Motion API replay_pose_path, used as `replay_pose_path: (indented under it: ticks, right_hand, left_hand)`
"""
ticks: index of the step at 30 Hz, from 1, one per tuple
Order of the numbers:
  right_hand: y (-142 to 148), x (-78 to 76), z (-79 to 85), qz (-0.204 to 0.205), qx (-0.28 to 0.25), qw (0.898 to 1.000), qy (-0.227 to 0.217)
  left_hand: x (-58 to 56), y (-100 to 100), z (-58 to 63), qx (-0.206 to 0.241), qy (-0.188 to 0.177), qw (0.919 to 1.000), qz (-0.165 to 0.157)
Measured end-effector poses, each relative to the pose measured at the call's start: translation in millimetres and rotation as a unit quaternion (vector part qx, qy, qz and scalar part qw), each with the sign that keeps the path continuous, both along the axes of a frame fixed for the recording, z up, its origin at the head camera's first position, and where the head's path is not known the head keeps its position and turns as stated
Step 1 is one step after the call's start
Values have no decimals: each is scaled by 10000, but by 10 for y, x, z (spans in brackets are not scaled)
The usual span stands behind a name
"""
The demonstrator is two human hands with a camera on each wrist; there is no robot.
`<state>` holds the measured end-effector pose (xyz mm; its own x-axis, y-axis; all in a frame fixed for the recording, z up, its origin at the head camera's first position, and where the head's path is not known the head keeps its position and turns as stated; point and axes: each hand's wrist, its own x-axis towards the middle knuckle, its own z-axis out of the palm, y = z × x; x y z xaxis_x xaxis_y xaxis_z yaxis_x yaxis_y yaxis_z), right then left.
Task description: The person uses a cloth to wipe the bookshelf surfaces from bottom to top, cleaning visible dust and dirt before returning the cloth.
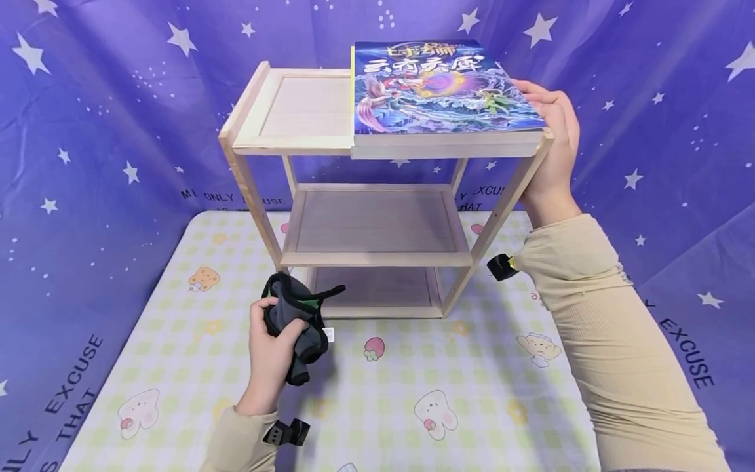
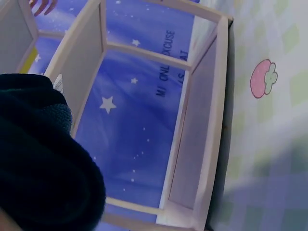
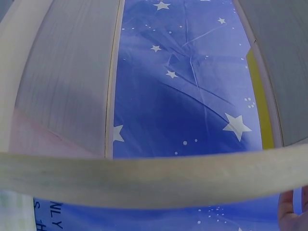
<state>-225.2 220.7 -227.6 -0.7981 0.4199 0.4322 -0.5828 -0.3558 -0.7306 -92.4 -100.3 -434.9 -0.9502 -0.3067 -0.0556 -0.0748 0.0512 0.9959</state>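
My left hand (image 1: 274, 354) grips a dark grey cloth item (image 1: 297, 321) with black edging, a green inner side and a thin strap, in front of the shelf's lower left. Bunched up, the cloth looks almost black in the left wrist view and covers that view's left side. On the right half of the top shelf lies a thick blue illustrated book (image 1: 439, 88). My right hand (image 1: 557, 137) is at the outer right side of the pale wooden shelf unit (image 1: 377, 259), its fingers bent toward the book's right edge. The right thumb is hidden.
The three-tier unit stands on a checked cloth (image 1: 377, 400) printed with cartoon figures. Purple star-patterned curtain (image 1: 118, 131) hangs behind and on both sides. A small pale item (image 1: 348, 467) shows at the bottom edge of the head view.
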Motion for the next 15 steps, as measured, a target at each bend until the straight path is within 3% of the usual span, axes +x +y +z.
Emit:
replay_pose_path:
  ticks: [4,15]
  right_hand:
    - [13,7,-1,-50,116,9999,-82]
    - [20,16,-6,33,215,9998,26]
  left_hand:
    - [12,100,-40,-66,82,9997,-198]
    - [-90,510,-181,-429,206,9873,-1515]
